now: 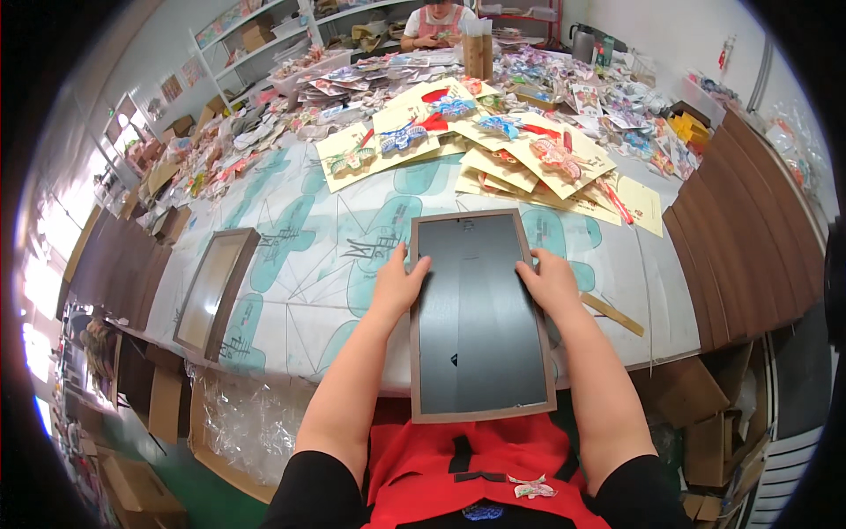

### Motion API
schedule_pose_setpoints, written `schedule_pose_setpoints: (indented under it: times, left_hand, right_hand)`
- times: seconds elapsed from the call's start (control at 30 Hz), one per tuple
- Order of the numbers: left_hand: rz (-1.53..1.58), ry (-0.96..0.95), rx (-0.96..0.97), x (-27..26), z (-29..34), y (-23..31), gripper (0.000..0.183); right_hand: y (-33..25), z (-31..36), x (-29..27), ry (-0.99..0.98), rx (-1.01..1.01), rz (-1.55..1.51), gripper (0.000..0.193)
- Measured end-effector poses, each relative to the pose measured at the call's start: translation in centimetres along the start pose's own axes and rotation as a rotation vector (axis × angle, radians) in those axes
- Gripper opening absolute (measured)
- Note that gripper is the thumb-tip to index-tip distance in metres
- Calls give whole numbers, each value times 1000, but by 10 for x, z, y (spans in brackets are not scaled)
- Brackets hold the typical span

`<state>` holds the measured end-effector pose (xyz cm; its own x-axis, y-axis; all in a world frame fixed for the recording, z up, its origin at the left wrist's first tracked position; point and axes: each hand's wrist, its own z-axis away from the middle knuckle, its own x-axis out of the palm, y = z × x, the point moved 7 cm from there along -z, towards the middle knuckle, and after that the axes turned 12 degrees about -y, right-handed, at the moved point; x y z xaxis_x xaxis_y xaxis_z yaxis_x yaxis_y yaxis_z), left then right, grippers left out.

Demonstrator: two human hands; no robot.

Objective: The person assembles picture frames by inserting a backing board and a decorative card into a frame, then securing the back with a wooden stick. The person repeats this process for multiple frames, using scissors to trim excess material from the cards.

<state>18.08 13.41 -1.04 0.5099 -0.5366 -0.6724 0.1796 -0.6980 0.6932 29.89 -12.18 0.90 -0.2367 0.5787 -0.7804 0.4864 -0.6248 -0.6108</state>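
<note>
A brown picture frame (pixel 421 353) with a black back panel (pixel 480 309) facing up is in front of me, its near end overhanging the table edge. My left hand (pixel 401 284) grips the frame's left side, thumb on the rim and the other fingers partly hidden. On the opposite side, my right hand (pixel 548 280) holds the right rim the same way. Beyond the frame's far end lie cream cards (pixel 573 189) bearing red, blue and green butterfly-shaped ornaments. A thin wooden strip (pixel 612 315) lies close to my right forearm.
Another brown frame (pixel 216 291) with a glassy face lies at the left. Brown frames are stacked at the right (pixel 736 220) and left (pixel 119 269) table edges. Colourful piles (pixel 370 79) cover the far table, where a person (pixel 436 26) sits. Cardboard boxes (pixel 705 441) stand below.
</note>
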Motion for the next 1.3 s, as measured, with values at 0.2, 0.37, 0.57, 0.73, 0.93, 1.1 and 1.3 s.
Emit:
schedule_pose_setpoints:
  times: [0.2, 0.37, 0.57, 0.73, 0.93, 1.1, 1.3]
  left_hand:
    - [-151, -92, -27, 14, -26, -2, 31]
    - [-76, -149, -23, 11, -28, 2, 29]
    - [-390, 121, 530, 18, -55, 51, 30]
    - [-87, -369, 212, 60, -104, 37, 23]
    - [-173, -390, 162, 66, -112, 36, 21]
    - [-528, -150, 439, 47, -71, 76, 28]
    - [23, -695, 696, 37, 112, 154, 35]
  right_hand:
    - [12, -18, 13, -3, 55, 76, 34]
    - [19, -18, 12, 67, -7, -52, 30]
    - [31, -14, 16, 76, 36, -414, 28]
    - [38, -12, 18, 103, 21, -523, 28]
    - [39, -12, 16, 116, 35, -498, 30]
    - [39, -15, 21, 139, -19, -383, 34]
    - [45, -12, 17, 172, -16, -426, 33]
